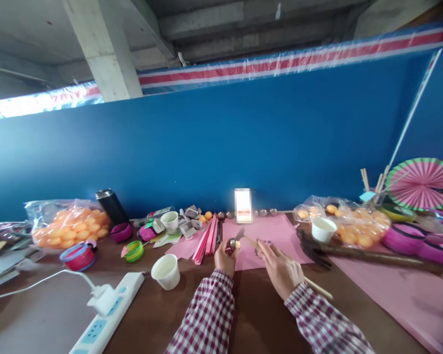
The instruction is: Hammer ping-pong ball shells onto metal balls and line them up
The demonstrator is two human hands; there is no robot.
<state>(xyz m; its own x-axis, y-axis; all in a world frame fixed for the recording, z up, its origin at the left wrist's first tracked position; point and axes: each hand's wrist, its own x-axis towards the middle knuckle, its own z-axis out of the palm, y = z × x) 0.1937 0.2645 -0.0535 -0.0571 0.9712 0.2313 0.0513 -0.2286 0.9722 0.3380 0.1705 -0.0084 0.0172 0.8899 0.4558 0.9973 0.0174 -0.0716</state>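
My left hand pinches a small ball, partly shiny dark silver and partly pale orange. My right hand is closed around a long wooden-handled paintbrush; its dark tip reaches the top of the ball. Both hands are over the near part of a pink paper sheet. Along the back of that sheet sit several shiny silver balls, beside a bright, pixelated upright rectangle. Folded pink paper strips lie just left of my left hand.
White cups stand either side. Bags of orange balls flank the table. A dark-headed tool with a wooden handle lies right. A power strip is front left; a blue partition rises behind.
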